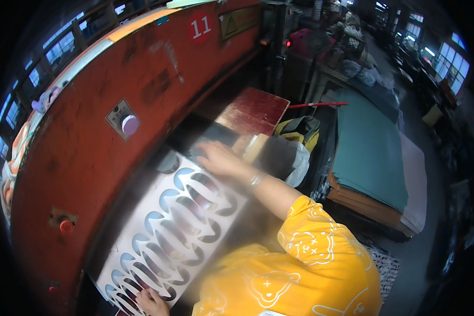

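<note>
A long white sheet with rows of curved cut-outs lies slantwise under the red press. Blue and dark surfaces show through its holes. At the near end, my left hand has its bent fingers closed on the sheet beside the cut-outs. My right hand reaches over the far end, fingers stretched out and blurred by motion; nothing shows plainly in them. A grey rounded piece sits at the sheet's far corner, left of my right hand.
The orange-red press beam runs along the left, with a pale purple knob and a red button. Beyond my right hand is a worn dark-red board. Stacked green sheets stand at right, near a yellow-and-grey bag.
</note>
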Demonstrator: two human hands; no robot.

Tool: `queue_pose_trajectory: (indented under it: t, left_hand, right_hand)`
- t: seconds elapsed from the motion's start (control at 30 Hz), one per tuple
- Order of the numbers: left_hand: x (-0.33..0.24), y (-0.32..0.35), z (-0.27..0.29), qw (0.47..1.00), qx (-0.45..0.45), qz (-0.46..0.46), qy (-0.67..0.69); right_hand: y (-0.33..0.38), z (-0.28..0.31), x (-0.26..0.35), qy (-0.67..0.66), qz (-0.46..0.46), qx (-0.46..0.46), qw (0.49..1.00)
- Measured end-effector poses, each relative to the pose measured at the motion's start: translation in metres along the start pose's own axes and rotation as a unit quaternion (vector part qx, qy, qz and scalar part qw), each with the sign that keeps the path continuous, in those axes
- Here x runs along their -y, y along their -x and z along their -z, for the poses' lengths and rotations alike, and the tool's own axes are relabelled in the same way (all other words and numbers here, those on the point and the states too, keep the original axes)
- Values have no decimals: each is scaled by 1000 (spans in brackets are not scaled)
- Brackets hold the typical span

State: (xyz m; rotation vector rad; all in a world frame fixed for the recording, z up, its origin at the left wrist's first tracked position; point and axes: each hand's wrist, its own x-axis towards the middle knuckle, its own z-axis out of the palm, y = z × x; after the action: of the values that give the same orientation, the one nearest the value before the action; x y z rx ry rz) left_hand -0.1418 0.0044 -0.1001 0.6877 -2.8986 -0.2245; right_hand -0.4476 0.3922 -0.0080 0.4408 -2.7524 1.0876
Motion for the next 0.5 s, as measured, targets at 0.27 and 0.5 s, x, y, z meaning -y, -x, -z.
queue_pose_trajectory:
  t: [0.27, 0.5]
  left_hand:
    - [42, 78, 48, 947, 88, -29, 308]
    - [162, 84, 45, 903, -212, 192, 321]
  right_hand:
    - [6, -72, 50, 132, 84, 19, 988]
    - [31, -17, 14, -316, -92, 50, 943]
